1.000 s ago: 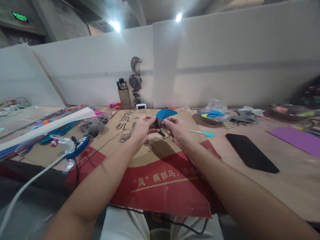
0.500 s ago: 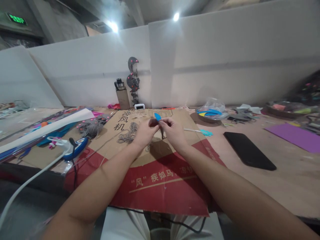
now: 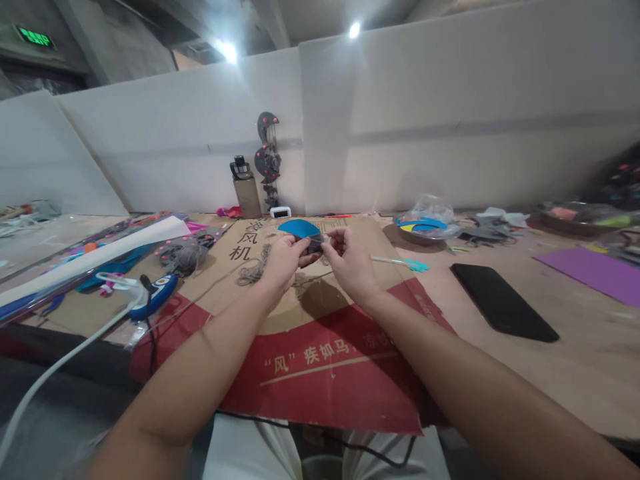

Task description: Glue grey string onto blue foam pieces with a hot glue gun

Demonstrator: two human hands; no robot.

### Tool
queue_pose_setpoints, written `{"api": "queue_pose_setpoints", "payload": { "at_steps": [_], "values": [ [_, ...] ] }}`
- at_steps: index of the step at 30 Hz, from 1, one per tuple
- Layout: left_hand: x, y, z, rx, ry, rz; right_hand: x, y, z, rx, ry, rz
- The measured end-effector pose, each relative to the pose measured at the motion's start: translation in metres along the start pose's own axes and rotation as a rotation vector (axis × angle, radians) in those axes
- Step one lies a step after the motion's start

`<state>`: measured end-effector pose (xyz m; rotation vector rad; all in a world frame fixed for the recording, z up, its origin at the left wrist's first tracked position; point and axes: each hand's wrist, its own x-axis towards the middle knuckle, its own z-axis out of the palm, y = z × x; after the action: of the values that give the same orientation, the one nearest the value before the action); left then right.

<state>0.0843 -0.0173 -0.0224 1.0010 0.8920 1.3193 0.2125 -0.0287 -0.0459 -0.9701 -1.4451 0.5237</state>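
A blue curved piece (image 3: 299, 229), its far edge rounded, is held up between my two hands over the cardboard. Grey yarn (image 3: 315, 243) covers its near right part. My left hand (image 3: 284, 261) is closed on the piece from the left, thumb on top. From the right, my right hand (image 3: 349, 259) pinches the yarn-covered end; its fingertips partly hide it. Loose grey yarn (image 3: 256, 268) lies in a heap on the cardboard sheet (image 3: 325, 393), beside my left hand. A strand runs off to the left across the sheet.
To the right are a black phone (image 3: 503, 303), a purple sheet (image 3: 593, 270) and a bowl (image 3: 423, 237) with blue and yellow pieces. A bottle (image 3: 246, 193) stands at the back. At left, a grey yarn ball (image 3: 184, 255) lies near a blue-and-white glue gun (image 3: 155, 297).
The blue piece has turned from a narrow, edge-on view to showing its broad face, with grey yarn visible on it. My hands have shifted slightly around it.
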Motion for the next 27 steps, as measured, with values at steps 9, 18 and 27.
{"api": "queue_pose_setpoints", "payload": {
  "at_steps": [9,18,27],
  "values": [
    [-0.004,0.006,0.001,-0.058,-0.020,-0.038,0.004,-0.006,-0.004,0.064,0.002,0.090],
    [-0.002,0.002,-0.003,-0.013,-0.066,-0.025,0.008,-0.009,-0.007,0.108,-0.011,0.156],
    [-0.001,-0.001,-0.003,0.003,-0.106,0.027,0.009,-0.009,-0.010,0.068,0.002,0.233]
  ]
}}
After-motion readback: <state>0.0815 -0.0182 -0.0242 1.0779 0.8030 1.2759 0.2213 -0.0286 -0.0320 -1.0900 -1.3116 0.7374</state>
